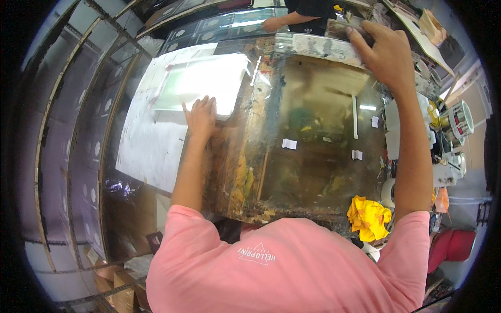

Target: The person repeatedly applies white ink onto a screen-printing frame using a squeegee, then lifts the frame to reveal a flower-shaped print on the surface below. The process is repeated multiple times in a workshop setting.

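Observation:
My left hand lies palm down on the near edge of a stack of white sheets, its fingers stretched out. Bright glare washes out much of the stack, which rests on larger white paper. At the far right, my right hand is raised with its fingers curled round a grey-brown, block-like piece; its exact kind is partly hidden. Just below that piece runs a paint-stained pale bar. Nearer lies a glossy, see-through tabletop with small white tabs and a thin white strip on it.
A crumpled yellow cloth sits at the near right corner. Cans and tubs crowd the right side. Metal racks stand at left. Across the table, another person's arm reaches over dark printed sheets. A red chair is at right.

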Available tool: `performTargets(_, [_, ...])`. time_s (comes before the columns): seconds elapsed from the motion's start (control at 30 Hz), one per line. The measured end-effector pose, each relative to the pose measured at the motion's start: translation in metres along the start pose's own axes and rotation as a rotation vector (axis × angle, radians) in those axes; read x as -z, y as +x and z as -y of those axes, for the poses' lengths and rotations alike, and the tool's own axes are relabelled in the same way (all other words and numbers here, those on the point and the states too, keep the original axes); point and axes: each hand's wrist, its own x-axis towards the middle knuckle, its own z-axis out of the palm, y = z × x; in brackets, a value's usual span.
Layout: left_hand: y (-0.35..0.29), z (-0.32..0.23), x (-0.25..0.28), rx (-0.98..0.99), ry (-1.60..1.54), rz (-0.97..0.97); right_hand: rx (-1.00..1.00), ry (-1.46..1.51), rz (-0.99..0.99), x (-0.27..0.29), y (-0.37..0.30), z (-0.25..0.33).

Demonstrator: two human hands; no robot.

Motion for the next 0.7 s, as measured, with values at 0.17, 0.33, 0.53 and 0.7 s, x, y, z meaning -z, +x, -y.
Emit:
performTargets(0.17, [0.043,0.009,0.049,0.035,-0.275,0.015,0.006,0.004,-0.036,0.002,-0.005,0.004])
performTargets(0.33, [0.053,-0.019,0.099,-0.134,-0.264,0.110,-0.051,0.043,-0.046,0.007,0.003,0.007])
performTargets(0.53, [-0.002,-0.159,0.052,-0.387,-0.224,0.304,-0.021,0.051,-0.028,0.009,0.008,0.005])
performTargets(0.7, [-0.077,-0.250,0.009,-0.520,-0.174,0.149,-0.027,0.071,-0.060,0.005,0.001,0.004])
